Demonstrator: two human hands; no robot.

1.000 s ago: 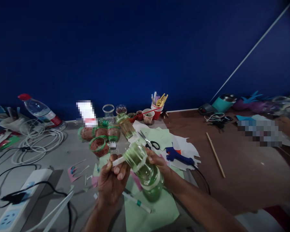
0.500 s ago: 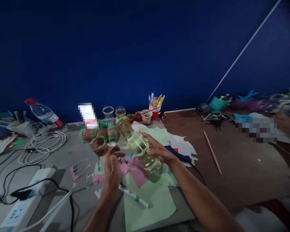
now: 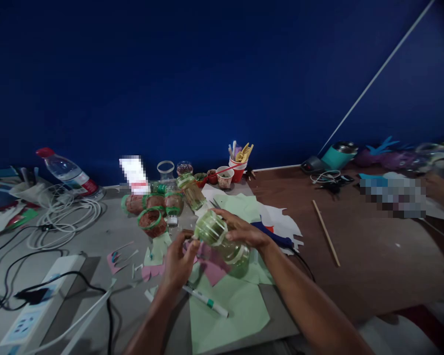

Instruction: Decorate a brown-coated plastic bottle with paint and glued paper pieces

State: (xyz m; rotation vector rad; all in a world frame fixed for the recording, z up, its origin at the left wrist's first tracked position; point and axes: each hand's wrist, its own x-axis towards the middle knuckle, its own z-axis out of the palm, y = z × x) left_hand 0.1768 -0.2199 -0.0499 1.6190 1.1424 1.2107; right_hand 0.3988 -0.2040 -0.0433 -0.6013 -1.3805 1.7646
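Note:
My right hand [image 3: 242, 230] grips a clear greenish plastic bottle piece [image 3: 222, 241] with pale green bands, held tilted above the table. My left hand [image 3: 179, 261] is at the piece's open left end, fingers curled and pinching near its rim; what they pinch is too small to make out. Below the hands lie pale green paper sheets [image 3: 233, 308], a pink paper piece [image 3: 212, 268] and a white marker with a teal band [image 3: 205, 299].
Green-banded cut bottles [image 3: 151, 219] cluster behind. A blue glue gun [image 3: 272, 235], scissors, cups of pens [image 3: 239, 165], a water bottle [image 3: 68, 173], white cables [image 3: 64, 214], a power strip [image 3: 29, 315] and a wooden stick [image 3: 325, 231] lie around.
The bottle piece moved away from me, then lower toward the table. My left hand let go of its white strip, dropped to the table, then rose back to the piece's open end.

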